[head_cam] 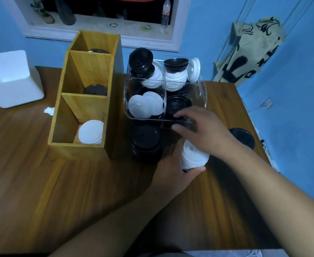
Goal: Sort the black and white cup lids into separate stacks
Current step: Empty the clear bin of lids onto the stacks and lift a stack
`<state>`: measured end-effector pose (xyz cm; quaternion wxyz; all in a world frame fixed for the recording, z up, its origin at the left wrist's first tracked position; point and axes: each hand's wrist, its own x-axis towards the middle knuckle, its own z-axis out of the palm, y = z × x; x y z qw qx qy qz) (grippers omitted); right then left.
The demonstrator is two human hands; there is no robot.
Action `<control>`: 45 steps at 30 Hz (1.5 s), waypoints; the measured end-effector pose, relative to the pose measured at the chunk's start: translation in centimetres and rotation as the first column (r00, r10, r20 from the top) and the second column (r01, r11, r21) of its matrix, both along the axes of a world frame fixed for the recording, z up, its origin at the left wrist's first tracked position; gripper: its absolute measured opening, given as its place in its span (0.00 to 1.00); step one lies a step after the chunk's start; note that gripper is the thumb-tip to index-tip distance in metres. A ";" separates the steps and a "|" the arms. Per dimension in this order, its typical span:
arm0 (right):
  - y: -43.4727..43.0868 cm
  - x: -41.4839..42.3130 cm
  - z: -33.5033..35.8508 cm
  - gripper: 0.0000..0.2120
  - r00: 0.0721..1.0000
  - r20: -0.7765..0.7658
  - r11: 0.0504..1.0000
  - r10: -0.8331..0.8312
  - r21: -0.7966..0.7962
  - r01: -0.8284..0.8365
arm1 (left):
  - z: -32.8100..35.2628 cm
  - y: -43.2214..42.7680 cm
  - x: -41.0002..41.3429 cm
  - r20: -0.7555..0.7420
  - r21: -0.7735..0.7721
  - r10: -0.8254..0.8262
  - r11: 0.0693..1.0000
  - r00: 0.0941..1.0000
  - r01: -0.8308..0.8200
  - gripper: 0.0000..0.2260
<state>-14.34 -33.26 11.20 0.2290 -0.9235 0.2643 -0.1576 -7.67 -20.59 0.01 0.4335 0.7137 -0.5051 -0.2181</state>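
A clear plastic bin with four compartments holds mixed black and white lids. In front of it on the table stands a stack of black lids. Beside that, my left hand wraps around a stack of white lids from below. My right hand hovers over that stack at the bin's front edge, and its thumb and fingers seem to pinch a dark lid; blur hides the detail. A single black lid lies on the table to the right.
A tall wooden organiser with three slots stands left of the bin; the front slot holds white lids, the other two black ones. A white box sits far left. A crumpled tissue lies beside the organiser.
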 end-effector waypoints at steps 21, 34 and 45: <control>-0.6 -3.3 2.7 0.15 0.952 0.235 0.892 -0.197 0.446 0.075 | 0.1 0.0 0.5 0.000 0.024 -0.010 1.000 1.000 0.010 0.40; 3.0 -15.5 -6.2 0.25 0.944 -0.232 0.859 -0.235 0.405 0.314 | 0.1 0.0 0.2 -0.010 0.035 0.004 0.999 1.000 -0.003 0.43; 7.2 -15.6 -7.4 0.32 0.907 -0.187 0.916 -0.379 0.064 0.396 | 0.4 0.3 0.4 -0.118 0.037 -0.025 0.999 0.993 0.029 0.41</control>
